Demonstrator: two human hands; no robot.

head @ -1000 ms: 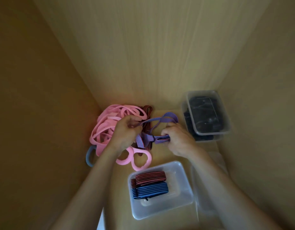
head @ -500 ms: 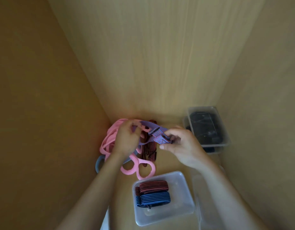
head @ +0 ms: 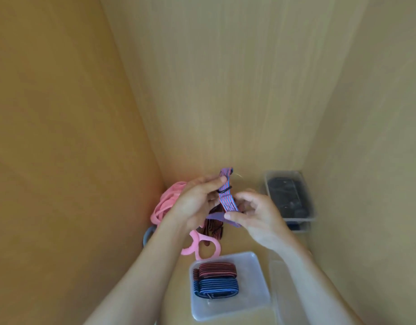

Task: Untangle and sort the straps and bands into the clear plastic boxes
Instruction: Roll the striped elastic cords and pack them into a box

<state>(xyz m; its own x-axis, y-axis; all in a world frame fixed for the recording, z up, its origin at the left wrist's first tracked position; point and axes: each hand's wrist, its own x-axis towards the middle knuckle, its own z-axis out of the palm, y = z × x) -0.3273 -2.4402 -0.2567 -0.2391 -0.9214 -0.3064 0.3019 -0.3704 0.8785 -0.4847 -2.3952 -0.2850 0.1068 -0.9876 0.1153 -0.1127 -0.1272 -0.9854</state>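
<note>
Folded purple strap, long axis roughly upright, between both hands; left hand pinches its upper half, right hand pinches its lower end; clear box of folded straps lies below the right hand, nearer the person.

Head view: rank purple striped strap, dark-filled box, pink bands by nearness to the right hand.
1. purple striped strap, pinched by the right hand.
2. dark-filled box, to its right.
3. pink bands, left, past the left hand.
</note>
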